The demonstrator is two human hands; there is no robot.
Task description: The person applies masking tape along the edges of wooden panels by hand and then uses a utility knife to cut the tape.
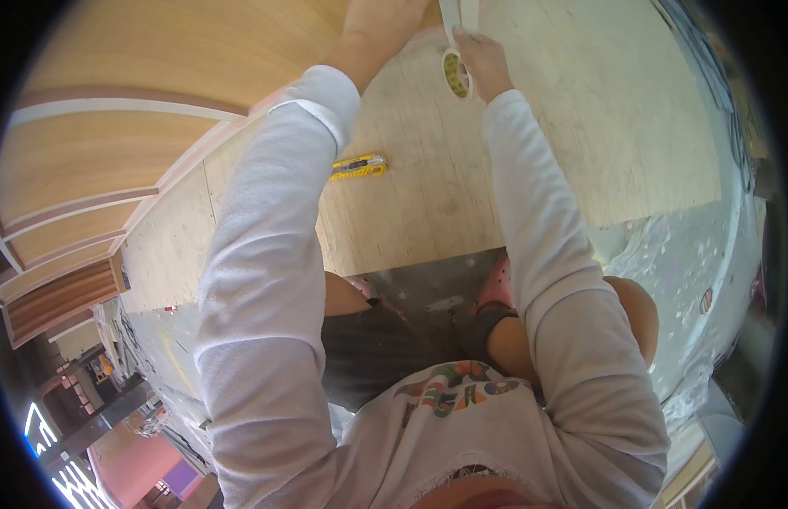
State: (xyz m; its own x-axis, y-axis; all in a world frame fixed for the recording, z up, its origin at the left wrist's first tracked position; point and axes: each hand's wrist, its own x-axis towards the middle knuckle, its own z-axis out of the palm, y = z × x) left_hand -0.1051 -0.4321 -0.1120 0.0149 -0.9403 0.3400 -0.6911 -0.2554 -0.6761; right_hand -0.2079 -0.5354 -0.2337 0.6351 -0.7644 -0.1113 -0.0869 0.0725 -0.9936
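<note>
My right hand [486, 64] is closed on a roll of white tape [451, 75], held over the plywood sheet near the top of the view. A white strip of tape runs up from the roll past the upper edge. At the top, my left hand [379, 30] reaches against the wooden panel structure [190, 51]; its fingers are cut off by the frame edge. A yellow utility knife [360, 166] lies on the plywood [428, 204] beside my left forearm, which hides one end of it.
Framed wooden panels [89, 161] stand along the left. My knees and pink shoes [498, 284] are below the plywood edge. Plastic sheeting [657, 254] covers the floor at right. Shelves and lit white tubes [80, 485] show at lower left.
</note>
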